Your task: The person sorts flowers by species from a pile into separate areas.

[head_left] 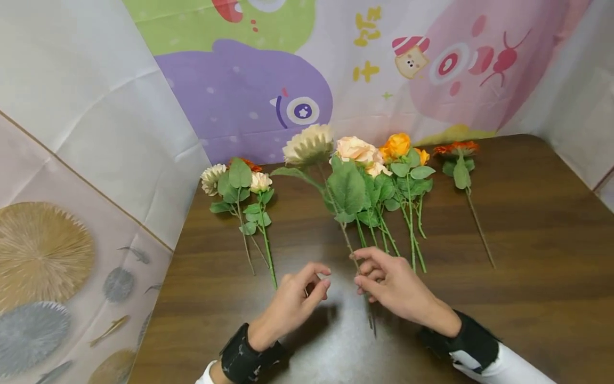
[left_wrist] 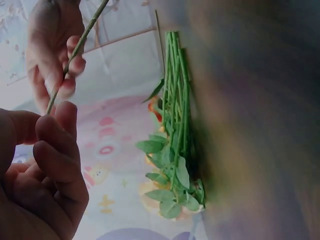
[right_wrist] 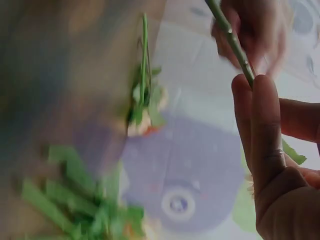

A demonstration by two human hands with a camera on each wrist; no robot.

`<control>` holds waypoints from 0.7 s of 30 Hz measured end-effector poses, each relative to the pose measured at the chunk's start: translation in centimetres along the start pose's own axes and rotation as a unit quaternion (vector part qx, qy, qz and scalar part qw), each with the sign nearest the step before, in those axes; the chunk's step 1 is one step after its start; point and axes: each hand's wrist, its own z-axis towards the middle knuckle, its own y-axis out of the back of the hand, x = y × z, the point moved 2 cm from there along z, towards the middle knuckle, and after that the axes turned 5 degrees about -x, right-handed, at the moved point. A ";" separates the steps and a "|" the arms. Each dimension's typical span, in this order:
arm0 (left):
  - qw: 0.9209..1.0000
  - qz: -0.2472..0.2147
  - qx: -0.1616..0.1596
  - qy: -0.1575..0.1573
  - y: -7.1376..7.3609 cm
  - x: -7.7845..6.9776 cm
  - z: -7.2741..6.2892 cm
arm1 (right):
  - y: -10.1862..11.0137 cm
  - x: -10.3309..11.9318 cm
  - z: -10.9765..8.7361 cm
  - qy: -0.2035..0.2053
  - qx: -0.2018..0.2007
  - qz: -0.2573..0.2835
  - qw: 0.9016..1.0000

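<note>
My right hand (head_left: 398, 288) pinches the thin stem of a cream flower (head_left: 309, 146) between thumb and fingers. Its large bloom stands up and leans left, with green leaves (head_left: 347, 189) below it, and the stem end points down toward the table. To the left of that stem, my left hand (head_left: 298, 303) hovers with loosely curled fingers and nothing in its grasp. In the left wrist view the stem (left_wrist: 82, 42) passes behind the left fingertips; the head view shows a gap there. The right wrist view shows the stem (right_wrist: 232, 37) at the right fingertips.
On the brown table (head_left: 542, 298), peach flowers (head_left: 357, 149) and orange flowers (head_left: 397, 146) lie behind my right hand. A red-orange flower (head_left: 458, 149) lies farther right. At left are a small cream flower (head_left: 212, 178) and a peach one (head_left: 260, 182). A printed cloth (head_left: 259, 90) hangs behind.
</note>
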 end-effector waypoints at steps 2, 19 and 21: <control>1.000 0.003 -0.001 -0.004 0.1 0.2 -0.1 | 2.0 -0.1 -0.5 -0.001 -0.032 -0.018 0.999; 0.998 0.058 0.023 0.007 0.5 1.4 -1.6 | 26.2 -10.0 -4.9 -0.170 -0.231 -0.296 0.911; 0.998 0.066 0.023 0.004 0.4 1.4 -1.8 | 27.8 -11.9 -4.8 -0.199 -0.197 -0.304 0.911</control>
